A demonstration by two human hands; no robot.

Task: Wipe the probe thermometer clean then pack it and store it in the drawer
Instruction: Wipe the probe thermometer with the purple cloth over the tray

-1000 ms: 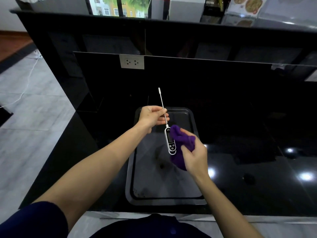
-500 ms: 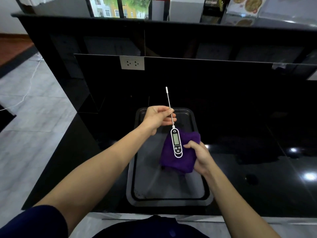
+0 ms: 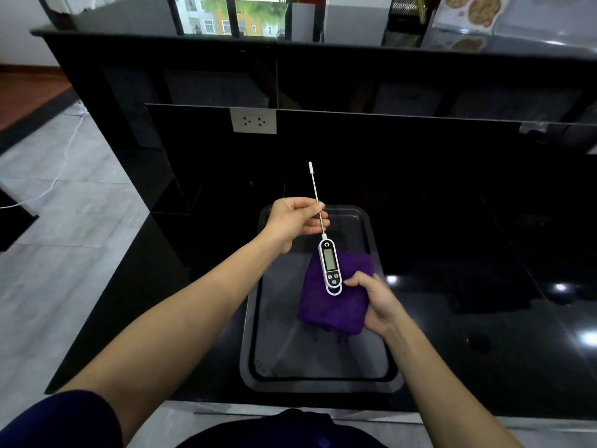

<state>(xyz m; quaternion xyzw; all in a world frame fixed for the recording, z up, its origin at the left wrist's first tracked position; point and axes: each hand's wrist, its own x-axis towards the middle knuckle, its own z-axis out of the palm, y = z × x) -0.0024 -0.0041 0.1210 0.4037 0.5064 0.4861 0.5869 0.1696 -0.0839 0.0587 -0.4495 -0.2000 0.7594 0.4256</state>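
Pinched only by its thin metal stem in the left hand (image 3: 295, 221), the white digital probe thermometer (image 3: 329, 265) could swivel and drop into the black tray (image 3: 374, 240), its head at six o'clock of that hand, as the right hand (image 3: 376, 303) gripping the folded purple cloth (image 3: 332, 305) rubs it.

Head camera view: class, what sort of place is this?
Probably a kitchen or café counter: a glossy black countertop, a baking tray and a probe thermometer, with food pictures behind.
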